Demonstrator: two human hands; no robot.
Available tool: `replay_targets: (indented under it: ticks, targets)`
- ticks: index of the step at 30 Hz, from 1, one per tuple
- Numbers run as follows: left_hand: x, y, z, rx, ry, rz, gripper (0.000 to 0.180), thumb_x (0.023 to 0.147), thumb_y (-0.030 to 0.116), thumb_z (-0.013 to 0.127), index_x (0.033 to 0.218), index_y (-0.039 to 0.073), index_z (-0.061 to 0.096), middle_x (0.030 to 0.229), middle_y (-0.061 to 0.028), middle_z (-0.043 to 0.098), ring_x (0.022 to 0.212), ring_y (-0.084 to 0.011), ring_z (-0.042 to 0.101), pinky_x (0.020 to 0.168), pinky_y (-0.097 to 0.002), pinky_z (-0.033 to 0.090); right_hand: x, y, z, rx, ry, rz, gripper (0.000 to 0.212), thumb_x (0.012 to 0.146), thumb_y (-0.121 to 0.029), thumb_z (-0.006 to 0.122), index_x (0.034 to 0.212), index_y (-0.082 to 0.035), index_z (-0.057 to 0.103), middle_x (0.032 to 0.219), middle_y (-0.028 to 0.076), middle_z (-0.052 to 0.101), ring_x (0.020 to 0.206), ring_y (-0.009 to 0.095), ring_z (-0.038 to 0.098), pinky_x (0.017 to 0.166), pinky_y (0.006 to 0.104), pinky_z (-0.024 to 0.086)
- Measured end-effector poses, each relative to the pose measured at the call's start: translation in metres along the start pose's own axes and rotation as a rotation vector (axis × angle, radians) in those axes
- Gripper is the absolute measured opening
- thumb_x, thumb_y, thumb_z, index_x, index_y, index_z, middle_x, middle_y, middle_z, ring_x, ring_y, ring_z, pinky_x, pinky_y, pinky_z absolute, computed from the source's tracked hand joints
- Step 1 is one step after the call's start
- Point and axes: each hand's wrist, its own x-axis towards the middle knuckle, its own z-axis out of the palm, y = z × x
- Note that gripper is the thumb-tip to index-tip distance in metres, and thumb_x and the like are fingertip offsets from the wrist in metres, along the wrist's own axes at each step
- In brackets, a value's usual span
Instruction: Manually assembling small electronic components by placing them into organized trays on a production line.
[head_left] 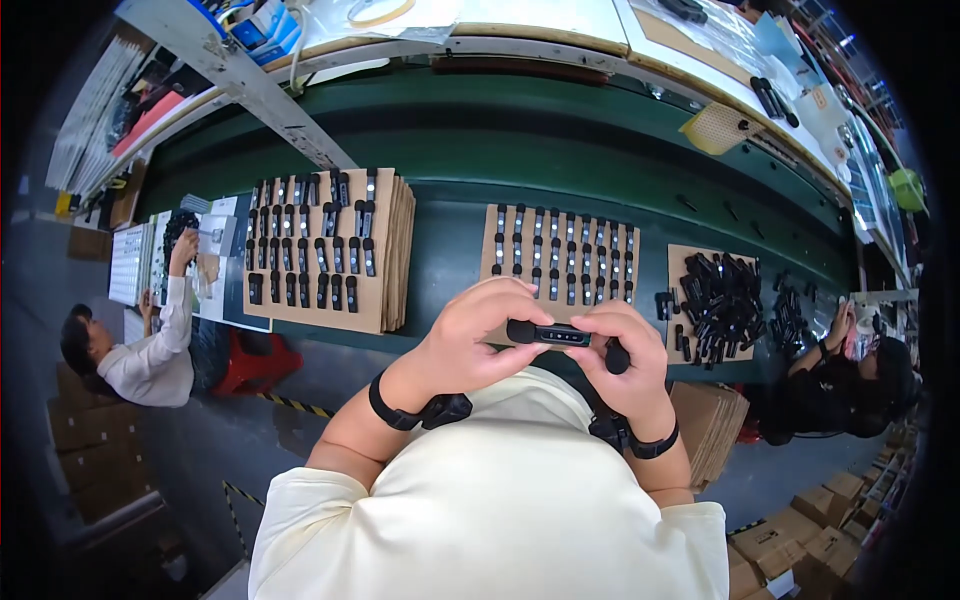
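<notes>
In front of my chest, both hands hold a small black clip-on microphone (560, 335) level, its face with a row of small light marks turned up. My left hand (480, 335) pinches its rounded foam end between thumb and fingers. At the other end, my right hand (625, 350) grips it with thumb and forefinger. A second black foam-tipped piece (617, 357) sticks out from the right palm; most of it is hidden. Just beyond my hands, a cardboard sheet (631, 290) bears rows of similar microphones (571, 255), its near edge partly covered by my hands.
Left of centre stands a stack of cardboard sheets (398, 260) topped with microphones in rows. On the right, a loose heap of microphones (722, 305) lies on cardboard (690, 255). The green bench (455, 220) runs across. Co-workers sit at the left (150, 350) and right (850, 375).
</notes>
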Motion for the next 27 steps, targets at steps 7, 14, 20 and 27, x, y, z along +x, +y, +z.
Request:
replay_targets:
  ticks: [7, 14, 20, 27]
  targets:
    - [0.001, -0.004, 0.003, 0.028, -0.010, 0.040, 0.029, 0.068, -0.002, 0.075, 0.095, 0.001, 0.065, 0.092, -0.0104, 0.066, 0.086, -0.0261, 0.062, 0.093, -0.0441, 0.049, 0.000, -0.004, -0.002, 0.050, -0.006, 0.138, 0.031, 0.070, 0.005, 0.077, 0.099, 0.000, 0.065, 0.085, 0.008, 0.062, 0.061, 0.013, 0.048, 0.056, 0.0237, 0.041]
    - [-0.004, 0.004, 0.002, -0.137, 0.022, -0.294, 0.027, 0.075, 0.004, 0.073, 0.100, 0.001, 0.064, 0.090, -0.0090, 0.063, 0.084, -0.0214, 0.060, 0.077, -0.0323, 0.048, -0.001, 0.003, 0.000, -0.136, 0.040, -0.037, 0.025, 0.074, 0.002, 0.074, 0.096, -0.001, 0.063, 0.090, 0.010, 0.062, 0.068, 0.015, 0.053, 0.058, 0.0237, 0.042]
    - [-0.007, -0.007, 0.004, -0.149, 0.018, -0.402, 0.022, 0.077, 0.005, 0.073, 0.097, 0.002, 0.064, 0.087, -0.0073, 0.063, 0.083, -0.0188, 0.060, 0.080, -0.0315, 0.046, 0.008, 0.000, 0.000, -0.249, -0.019, -0.057, 0.028, 0.071, 0.001, 0.074, 0.097, -0.001, 0.063, 0.090, 0.011, 0.061, 0.070, 0.022, 0.056, 0.058, 0.0284, 0.045]
    - [-0.007, -0.012, 0.003, 0.167, -0.018, -0.131, 0.023, 0.073, 0.006, 0.074, 0.094, 0.005, 0.065, 0.086, -0.0092, 0.062, 0.079, -0.0263, 0.059, 0.078, -0.0361, 0.046, 0.011, 0.001, 0.004, -0.403, -0.126, -0.026, 0.030, 0.070, -0.003, 0.075, 0.097, -0.003, 0.062, 0.089, 0.010, 0.060, 0.073, 0.028, 0.062, 0.060, 0.0349, 0.049]
